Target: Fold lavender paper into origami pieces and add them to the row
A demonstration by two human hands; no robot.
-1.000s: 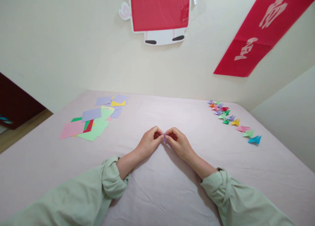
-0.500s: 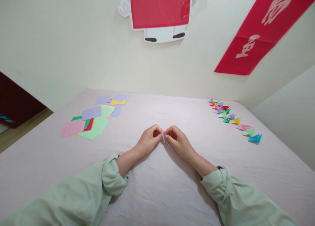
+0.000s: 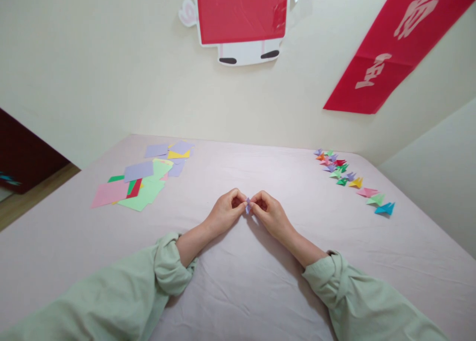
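Note:
A small folded piece of purple paper (image 3: 248, 206) is pinched between my two hands, just above the middle of the covered table. My left hand (image 3: 227, 211) grips its left side with thumb and forefinger. On its right side my right hand (image 3: 270, 213) pinches it the same way. Fingertips cover part of the paper, so its exact folded shape is hard to make out.
Loose coloured paper squares (image 3: 139, 185) lie overlapping on the left. Along the right runs a row of several folded paper figures (image 3: 342, 175), a blue one (image 3: 386, 208) nearest. A pale cloth (image 3: 238, 281) covers the table, which meets a wall (image 3: 238, 103) behind.
The purple paper has turned slightly and now shows as a narrow upright shape between my fingertips. Both hands keep nearly the same place and stay pinched.

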